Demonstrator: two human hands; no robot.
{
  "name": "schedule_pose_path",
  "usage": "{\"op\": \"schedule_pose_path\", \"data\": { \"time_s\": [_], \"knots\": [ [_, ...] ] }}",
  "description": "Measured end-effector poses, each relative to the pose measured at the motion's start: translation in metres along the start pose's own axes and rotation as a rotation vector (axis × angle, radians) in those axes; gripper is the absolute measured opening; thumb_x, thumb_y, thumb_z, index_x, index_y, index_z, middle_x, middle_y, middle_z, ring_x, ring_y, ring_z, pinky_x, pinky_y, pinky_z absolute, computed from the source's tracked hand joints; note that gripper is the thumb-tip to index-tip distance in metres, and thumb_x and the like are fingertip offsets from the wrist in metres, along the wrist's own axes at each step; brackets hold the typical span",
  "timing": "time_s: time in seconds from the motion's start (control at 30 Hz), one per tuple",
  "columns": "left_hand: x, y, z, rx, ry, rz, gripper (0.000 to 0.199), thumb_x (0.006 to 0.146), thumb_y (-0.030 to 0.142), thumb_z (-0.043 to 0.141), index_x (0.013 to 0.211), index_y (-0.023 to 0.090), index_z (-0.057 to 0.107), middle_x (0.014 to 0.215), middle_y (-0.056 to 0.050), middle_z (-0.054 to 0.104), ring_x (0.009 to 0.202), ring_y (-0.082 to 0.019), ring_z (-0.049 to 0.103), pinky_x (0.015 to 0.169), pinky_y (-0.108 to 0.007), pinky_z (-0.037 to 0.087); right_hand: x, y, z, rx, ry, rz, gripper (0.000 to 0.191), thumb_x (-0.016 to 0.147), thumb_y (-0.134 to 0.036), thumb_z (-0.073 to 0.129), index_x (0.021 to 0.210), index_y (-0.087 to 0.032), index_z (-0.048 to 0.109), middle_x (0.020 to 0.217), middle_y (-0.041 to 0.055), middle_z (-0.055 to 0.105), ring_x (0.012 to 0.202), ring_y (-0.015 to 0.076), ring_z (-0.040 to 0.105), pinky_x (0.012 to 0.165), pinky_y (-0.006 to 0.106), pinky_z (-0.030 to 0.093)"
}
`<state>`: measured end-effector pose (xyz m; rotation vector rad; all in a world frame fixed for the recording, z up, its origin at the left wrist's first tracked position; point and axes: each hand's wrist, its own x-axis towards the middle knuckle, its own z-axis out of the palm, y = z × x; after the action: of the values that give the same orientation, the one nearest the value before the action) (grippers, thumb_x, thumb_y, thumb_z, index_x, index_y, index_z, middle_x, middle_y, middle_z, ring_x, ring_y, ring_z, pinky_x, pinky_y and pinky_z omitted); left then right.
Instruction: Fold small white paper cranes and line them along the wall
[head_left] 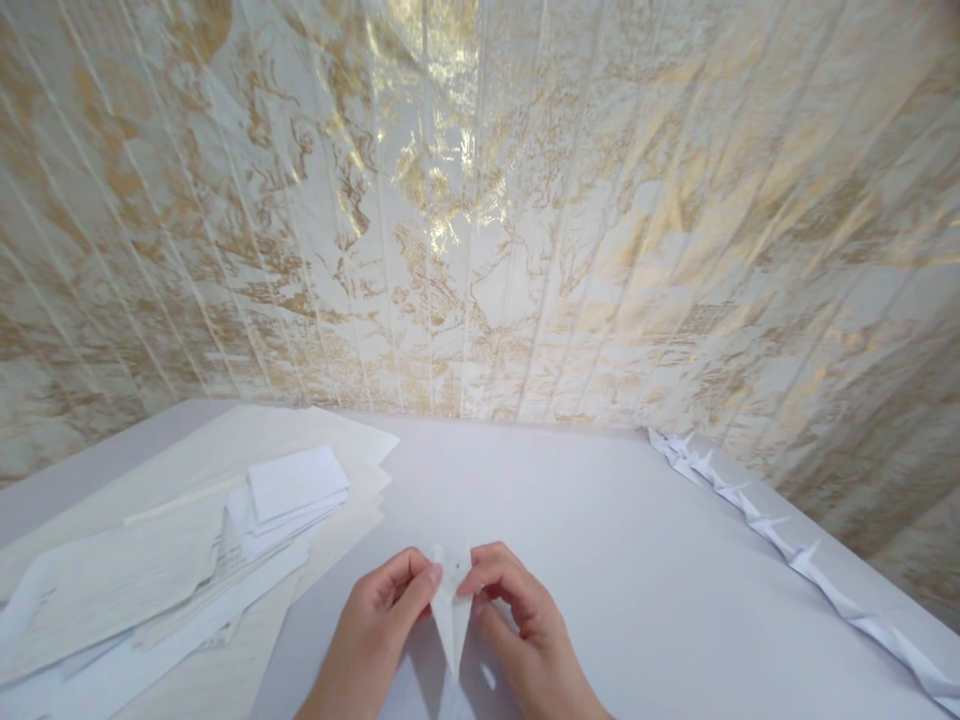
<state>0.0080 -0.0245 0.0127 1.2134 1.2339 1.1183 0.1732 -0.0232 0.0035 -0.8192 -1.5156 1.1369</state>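
Note:
Between my two hands is a piece of folded white paper (452, 618), narrow and kite-shaped, its sharp point toward me. My left hand (386, 612) pinches its upper left edge between thumb and forefinger. On the other side, my right hand (517, 620) is closed at the paper's right edge, with the forefinger bent against its face. The right thumb is partly hidden behind the fingers. Just below the paper, its shadow falls on the white table (600, 560).
Loose paper sheets (120, 590) lie overlapped at the left, with a small stack of white paper squares (298, 482) on them. Folded paper cranes (806, 560) form a row along the table's right edge. A gold-patterned curtain (465, 250) hangs behind the table.

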Motion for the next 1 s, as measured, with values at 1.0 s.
{"op": "schedule_pose_path", "data": {
  "time_s": [1.0],
  "knots": [
    [-0.008,-0.006,0.009,0.175,-0.072,0.031,0.043,0.083,0.059,0.058,0.065,0.020,0.049,0.061,0.006,0.040,0.061,-0.015,0.041,0.058,-0.023,0.032,0.004,0.004,0.000,0.064,0.168,0.247,0.034,0.076,-0.045,0.074,0.068,-0.018,0.056,0.062,-0.0031,0.050,0.062,0.0128,0.041,0.060,0.026,0.033]
  ]
}}
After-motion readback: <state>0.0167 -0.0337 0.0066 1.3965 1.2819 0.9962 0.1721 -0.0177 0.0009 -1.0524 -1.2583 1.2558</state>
